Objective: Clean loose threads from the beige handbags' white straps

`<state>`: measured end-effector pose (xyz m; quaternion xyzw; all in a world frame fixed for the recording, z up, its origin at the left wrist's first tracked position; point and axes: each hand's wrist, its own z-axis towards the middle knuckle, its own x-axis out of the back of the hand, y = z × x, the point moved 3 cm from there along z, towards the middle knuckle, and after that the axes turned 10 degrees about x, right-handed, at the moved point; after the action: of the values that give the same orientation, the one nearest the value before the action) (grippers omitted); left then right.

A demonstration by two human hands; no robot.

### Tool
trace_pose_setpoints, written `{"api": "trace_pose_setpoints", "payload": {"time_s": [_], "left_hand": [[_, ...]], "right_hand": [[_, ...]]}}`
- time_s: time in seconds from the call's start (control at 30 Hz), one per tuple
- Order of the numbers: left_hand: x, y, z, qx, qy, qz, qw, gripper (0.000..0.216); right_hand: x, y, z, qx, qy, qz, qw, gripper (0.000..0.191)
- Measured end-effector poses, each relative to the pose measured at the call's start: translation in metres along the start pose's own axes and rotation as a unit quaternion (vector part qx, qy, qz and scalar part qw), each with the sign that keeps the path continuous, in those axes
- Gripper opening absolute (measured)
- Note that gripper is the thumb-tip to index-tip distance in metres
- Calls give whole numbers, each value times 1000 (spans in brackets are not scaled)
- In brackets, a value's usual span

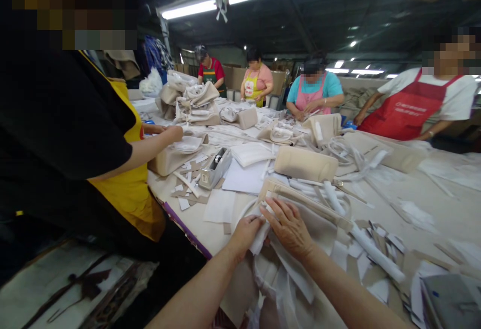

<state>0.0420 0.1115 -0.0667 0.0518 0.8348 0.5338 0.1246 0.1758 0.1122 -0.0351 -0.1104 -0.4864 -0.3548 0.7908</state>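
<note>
A beige handbag (315, 214) lies in front of me at the table's near edge, with white wrapping sheet (261, 239) around its left end and hanging down. My left hand (246, 234) is closed, pinching the white wrapping at that end beside a pale looped handle (244, 214). My right hand (289, 226) rests over the bag's near side, its fingers stretched out and the tips close to the white wrapping. The right thumb is mostly hidden. Loose white sheets and beige material hang below my hands; their lower parts run out of view.
A tape dispenser (215, 169) and white sheets (244, 176) lie beyond my hands, near another beige bag (306, 162). White tubes (378, 254) and scraps cover the right. A co-worker in a yellow apron (128, 194) stands close at left; several others work across the table.
</note>
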Motion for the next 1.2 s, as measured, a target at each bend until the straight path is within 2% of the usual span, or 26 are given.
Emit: {"api": "trace_pose_setpoints", "payload": {"time_s": [0.07, 0.13, 0.27, 0.33, 0.4, 0.43, 0.5, 0.53, 0.6, 0.63, 0.67, 0.73, 0.8, 0.87, 0.93, 1.0, 1.1, 1.2], "left_hand": [[-1, 4, -1, -11, 11, 34, 999, 31], [1, 8, -2, -35, 31, 76, 996, 31], [16, 16, -14, -114, 115, 148, 976, 26], [23, 16, -32, -157, 166, 170, 958, 28], [23, 14, -57, -188, 193, 220, 938, 25], [20, 12, -71, -193, 187, 258, 928, 23], [8, 7, -97, -179, 135, 340, 913, 23], [1, 4, -108, -162, 97, 368, 910, 25], [-12, -2, -125, -126, 31, 399, 908, 26], [-17, -5, -130, -110, 7, 407, 907, 27], [-21, -9, -134, -97, -10, 415, 904, 29], [-25, -19, -136, -71, -30, 436, 897, 37], [-28, -32, -134, -31, -53, 433, 899, 43], [-33, -46, -131, 20, -88, 363, 928, 41], [-42, -58, -130, 82, -129, 218, 964, 34], [-50, -68, -130, 128, -148, 40, 980, 28], [-56, -78, -131, 163, -132, -194, 958, 23], [-53, -88, -133, 223, -106, -302, 921, 23]], "right_hand": [[-3, 1, 5, 89, -17, -39, 995, 37], [-8, 6, 11, 120, -27, -47, 991, 28], [-18, 13, 24, 110, -36, -45, 992, 20], [-18, 14, 29, 97, -40, -47, 993, 20], [-9, 14, 32, 86, -45, -50, 994, 28], [-2, 15, 31, 77, -49, -52, 994, 35], [22, 16, 27, 40, -58, -51, 996, 45], [36, 16, 21, 7, -63, -45, 997, 45], [66, 12, 3, -89, -93, 0, 992, 32], [79, 7, -10, -144, -124, 43, 981, 24], [88, -1, -26, -201, -173, 101, 959, 24], [95, -25, -62, -257, -294, 239, 889, 38], [92, -50, -93, -292, -320, 329, 839, 33], [82, -64, -114, -344, -267, 374, 819, 26], [70, -67, -123, -389, -163, 405, 811, 40], [63, -63, -121, -398, -60, 417, 815, 53], [62, -52, -110, -367, 25, 384, 847, 54], [62, -49, -104, -338, 55, 334, 878, 39]]}}
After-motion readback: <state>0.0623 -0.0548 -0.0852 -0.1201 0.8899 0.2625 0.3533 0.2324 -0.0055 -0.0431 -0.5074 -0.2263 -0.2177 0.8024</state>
